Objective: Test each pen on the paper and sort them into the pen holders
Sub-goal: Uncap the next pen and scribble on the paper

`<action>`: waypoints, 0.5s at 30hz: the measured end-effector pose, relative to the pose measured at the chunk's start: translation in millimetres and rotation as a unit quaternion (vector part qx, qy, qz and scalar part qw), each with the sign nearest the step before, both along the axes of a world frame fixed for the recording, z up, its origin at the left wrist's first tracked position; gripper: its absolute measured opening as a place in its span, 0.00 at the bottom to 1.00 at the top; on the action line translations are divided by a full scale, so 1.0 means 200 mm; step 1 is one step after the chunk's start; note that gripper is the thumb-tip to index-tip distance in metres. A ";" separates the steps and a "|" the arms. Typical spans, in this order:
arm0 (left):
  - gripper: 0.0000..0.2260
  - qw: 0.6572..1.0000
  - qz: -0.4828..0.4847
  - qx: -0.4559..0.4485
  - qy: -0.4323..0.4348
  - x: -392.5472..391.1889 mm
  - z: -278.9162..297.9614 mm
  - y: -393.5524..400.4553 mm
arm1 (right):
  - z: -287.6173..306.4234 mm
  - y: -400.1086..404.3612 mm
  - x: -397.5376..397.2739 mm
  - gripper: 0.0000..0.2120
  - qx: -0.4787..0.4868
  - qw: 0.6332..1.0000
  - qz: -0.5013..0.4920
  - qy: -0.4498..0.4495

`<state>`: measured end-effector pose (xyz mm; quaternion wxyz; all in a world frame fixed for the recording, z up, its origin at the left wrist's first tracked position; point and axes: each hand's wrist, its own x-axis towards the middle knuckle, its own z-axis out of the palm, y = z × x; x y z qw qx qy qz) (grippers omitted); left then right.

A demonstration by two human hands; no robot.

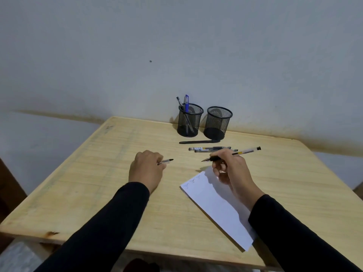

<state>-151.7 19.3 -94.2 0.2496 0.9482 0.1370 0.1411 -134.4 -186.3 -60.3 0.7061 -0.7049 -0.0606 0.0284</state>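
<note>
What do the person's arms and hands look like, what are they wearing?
Both arms wear long black sleeves that end at the wrists. The left hand and right hand are bare: no gloves, and no rings, watch or markings show in the head view.

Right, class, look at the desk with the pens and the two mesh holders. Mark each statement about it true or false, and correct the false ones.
1. The right hand holds an uncapped pen. True.
2. Both holders contain pens. False: the left holder has two pens, while the right holder looks empty.
3. The paper already has scribbles on it. True.
4. The left hand is empty. False: it grips a pen cap.
5. No pens lie on the table. False: a black pen and two clear pens lie in front of the holders.
</note>
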 end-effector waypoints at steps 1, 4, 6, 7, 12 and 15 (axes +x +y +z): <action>0.10 1.000 0.002 -0.015 0.001 0.01 0.01 0.00 | 0.03 0.00 0.00 0.10 0.008 1.000 0.007 -0.003; 0.05 0.984 -0.017 -0.170 -0.052 0.02 0.05 -0.02 | 0.08 0.03 0.00 0.05 0.016 0.999 0.025 -0.037; 0.05 0.958 -0.043 -0.269 -0.090 0.00 0.10 -0.07 | 0.11 0.04 -0.01 0.03 0.007 0.998 0.030 -0.063; 0.05 0.948 -0.050 -0.297 -0.099 -0.01 0.12 -0.09 | 0.13 0.04 -0.01 0.03 -0.002 0.997 0.032 -0.077; 0.06 0.920 -0.047 -0.370 -0.122 -0.03 0.20 -0.16 | 0.17 0.07 -0.02 0.04 0.001 0.993 0.026 -0.113; 0.05 0.929 -0.075 -0.341 -0.125 -0.05 0.24 -0.16 | 0.18 0.07 -0.02 0.05 0.003 0.993 0.034 -0.112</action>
